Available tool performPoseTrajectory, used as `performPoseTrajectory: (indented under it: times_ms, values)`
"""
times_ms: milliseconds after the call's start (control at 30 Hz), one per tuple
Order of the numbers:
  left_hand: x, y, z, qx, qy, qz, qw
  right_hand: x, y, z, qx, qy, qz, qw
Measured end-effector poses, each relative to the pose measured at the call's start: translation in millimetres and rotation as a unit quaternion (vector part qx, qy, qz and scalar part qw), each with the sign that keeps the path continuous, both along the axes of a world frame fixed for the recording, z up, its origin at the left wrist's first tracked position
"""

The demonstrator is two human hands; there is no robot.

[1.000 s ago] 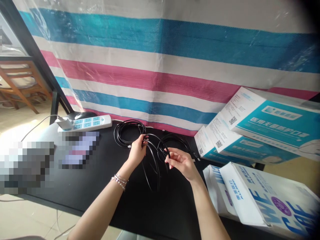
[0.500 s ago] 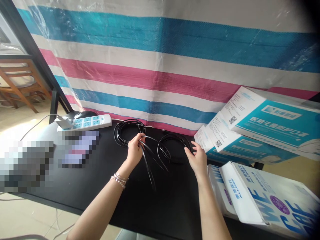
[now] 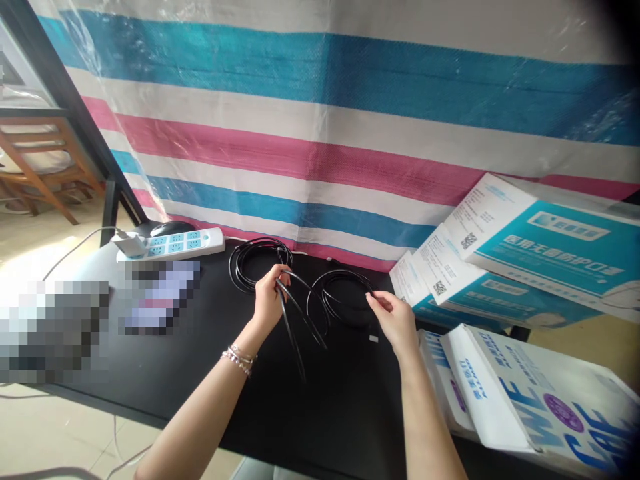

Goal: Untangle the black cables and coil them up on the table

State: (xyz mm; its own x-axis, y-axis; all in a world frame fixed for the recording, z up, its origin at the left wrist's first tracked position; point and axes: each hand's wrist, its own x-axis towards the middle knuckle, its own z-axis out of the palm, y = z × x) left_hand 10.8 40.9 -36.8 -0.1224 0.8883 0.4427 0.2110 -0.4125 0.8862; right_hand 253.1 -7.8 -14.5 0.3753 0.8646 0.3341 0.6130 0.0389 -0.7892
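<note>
Nearest the viewer, two bare forearms reach over the black table; the left wrist wears a beaded bracelet. To the near right lie white and blue cartons, partly off the table edge. At mid-table, the left hand is closed around several loops of black cable, whose strands hang down toward the viewer below the fist. The right hand pinches the right rim of a coiled black cable lying flat on the table between thumb and fingers. Farther left, a second black coil rests on the table just behind the left hand. A white power strip lies at the far left, stacked teal boxes at the far right, and a striped tarpaulin hangs behind.
</note>
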Motion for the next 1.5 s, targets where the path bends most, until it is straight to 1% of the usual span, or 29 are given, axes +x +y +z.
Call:
performPoseTrajectory:
  times_ms: [33,100,167,233,333,433,533,633,833,933,1033,1167,1333,1500]
  values:
    - [0,0,-0.2,-0.002,0.004,-0.004,1.0,-2,-1,2.6,0.014,0.02,0.016,1.0]
    - [0,1,-0.3,-0.002,0.02,-0.007,1.0,-7,-5,8.8,0.026,0.093,0.057,0.994]
    - [0,1,0.5,-0.001,0.047,-0.005,0.999,-12,-8,14.6,0.025,0.176,0.11,0.978]
    - [-1,1,2.2,0.001,0.075,-0.006,0.997,-17,-11,18.5,0.024,0.233,0.151,0.96]
    - [0,-1,5.2,-0.004,0.099,-0.023,0.995,-22,-13,20.4,0.012,0.271,0.21,0.939]
    - [0,-2,7.1,-0.013,0.104,-0.039,0.994,-27,-16,20.7,-0.006,0.263,0.251,0.931]
    - [0,-1,6.9,-0.02,0.102,-0.045,0.994,-32,-17,21.2,-0.012,0.216,0.261,0.941]
    - [0,-1,6.3,-0.017,0.107,-0.037,0.993,-34,-18,20.7,0.001,0.172,0.255,0.951]
    - [0,-4,10.2,0.041,0.108,-0.029,0.993,-35,-17,18.7,0.01,0.099,0.23,0.968]
    - [0,-6,13.9,0.065,0.114,-0.022,0.991,-36,-17,16.7,0.004,0.095,0.226,0.969]
    - [0,-8,16.5,0.079,0.126,0.004,0.989,-38,-16,14.0,-0.034,0.147,0.254,0.955]
    - [-1,-8,17.2,0.097,0.125,0.025,0.987,-42,-18,15.4,-0.074,0.223,0.304,0.923]
    - [-2,-8,19.1,0.118,0.128,0.017,0.985,-44,-21,22.7,-0.078,0.271,0.32,0.905]
    - [-3,-8,22.9,0.13,0.164,-0.004,0.978,-45,-21,22.5,-0.077,0.291,0.327,0.896]
